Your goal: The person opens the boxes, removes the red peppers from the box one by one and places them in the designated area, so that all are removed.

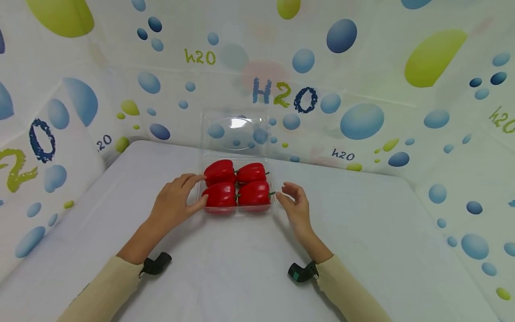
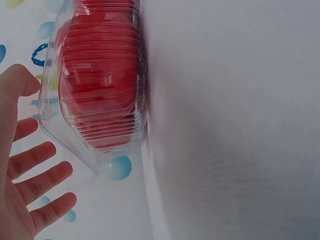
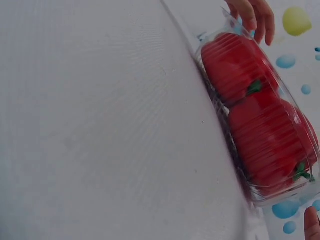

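Several red bell peppers [image 1: 219, 195] with green stems sit side by side in a clear plastic clamshell container [image 1: 219, 209]. Its transparent lid [image 1: 235, 134] stands raised at the back. My left hand [image 1: 170, 199] is at the container's left side, thumb and fingers spread, fingertips right at the rim; the left wrist view shows that hand [image 2: 22, 165] with its fingers apart and nothing grasped. On the opposite side my right hand [image 1: 297, 208] is beside the right rim, fingers loosely bent and holding nothing. Just one fingertip [image 3: 311, 220] of it shows in the right wrist view.
A white cloth [image 1: 241, 268] covers the table under the container. Behind and at both sides rises a white sheet [image 1: 249, 27] printed with blue and green drops and "H2O" lettering. A small black camera [image 1: 158, 264] is strapped at each wrist.
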`<state>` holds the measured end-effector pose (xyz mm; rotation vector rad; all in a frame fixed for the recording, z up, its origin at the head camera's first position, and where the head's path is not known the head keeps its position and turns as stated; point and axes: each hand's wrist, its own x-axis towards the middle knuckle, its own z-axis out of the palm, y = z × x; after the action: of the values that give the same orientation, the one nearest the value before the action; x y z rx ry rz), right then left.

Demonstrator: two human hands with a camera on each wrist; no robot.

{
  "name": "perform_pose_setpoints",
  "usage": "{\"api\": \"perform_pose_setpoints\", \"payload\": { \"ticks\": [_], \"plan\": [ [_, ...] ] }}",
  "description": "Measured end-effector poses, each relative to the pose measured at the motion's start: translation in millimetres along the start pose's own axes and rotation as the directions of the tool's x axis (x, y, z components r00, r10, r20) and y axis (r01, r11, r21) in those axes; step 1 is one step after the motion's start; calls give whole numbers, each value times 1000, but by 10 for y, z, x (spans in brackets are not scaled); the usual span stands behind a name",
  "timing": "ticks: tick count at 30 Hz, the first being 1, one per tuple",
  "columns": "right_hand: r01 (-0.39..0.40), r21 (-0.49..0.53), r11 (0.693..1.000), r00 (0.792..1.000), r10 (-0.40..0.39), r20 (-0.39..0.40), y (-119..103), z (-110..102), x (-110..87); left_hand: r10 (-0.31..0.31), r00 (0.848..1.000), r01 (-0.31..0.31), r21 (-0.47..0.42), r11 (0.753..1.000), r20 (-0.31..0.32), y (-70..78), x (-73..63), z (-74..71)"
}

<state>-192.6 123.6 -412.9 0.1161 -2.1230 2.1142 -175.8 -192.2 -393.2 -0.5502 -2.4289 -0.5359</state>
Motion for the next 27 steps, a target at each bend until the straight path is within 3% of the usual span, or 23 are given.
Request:
{"api": "perform_pose_setpoints", "payload": {
  "ticks": [12,21,27],
  "plan": [
    [98,13,995,995,-98,-7,13,68,-4,-81,989,82,-2,997,123,-16,-62,7],
    [193,3,981,981,-193,20,-6,84,-12,-215,957,233,-75,969,196,-55,-78,-11],
    [243,-21,970,969,-242,52,-13,78,25,-230,944,265,-129,955,236,-91,-91,-21]
  ]
}}
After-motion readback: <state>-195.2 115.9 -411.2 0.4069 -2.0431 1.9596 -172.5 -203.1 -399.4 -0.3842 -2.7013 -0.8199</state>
